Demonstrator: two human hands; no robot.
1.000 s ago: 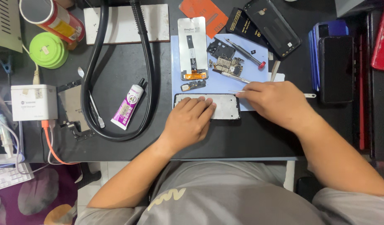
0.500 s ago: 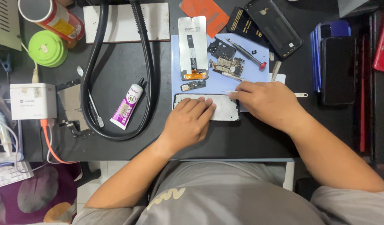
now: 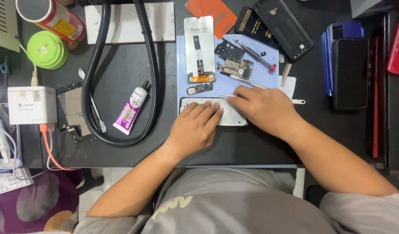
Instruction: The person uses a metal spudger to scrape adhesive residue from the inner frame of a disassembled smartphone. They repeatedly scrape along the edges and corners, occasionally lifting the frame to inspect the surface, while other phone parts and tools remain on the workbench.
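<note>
A phone frame (image 3: 234, 118) with a pale inside and black rim lies flat near the table's front edge. My left hand (image 3: 197, 128) presses down on its left part, fingers flat, holding it still. My right hand (image 3: 264, 108) rests over the frame's right end and grips thin metal tweezers (image 3: 227, 96); their tips point left just above the frame's top edge. The rear end of the tweezers sticks out to the right of my hand. Much of the frame is hidden under both hands.
On a pale blue mat (image 3: 273, 58) lie a display panel (image 3: 199, 45), a circuit board (image 3: 236, 67), a small sub-board (image 3: 199, 89) and a red-tipped screwdriver (image 3: 255, 54). A glue tube (image 3: 130, 110), black hose (image 3: 92, 86) and white charger box (image 3: 32, 105) are left; stacked phones (image 3: 348, 71) right.
My right hand has slid left along the frame, bringing the tweezers' tips further over it. My left hand has stayed in place on the frame.
</note>
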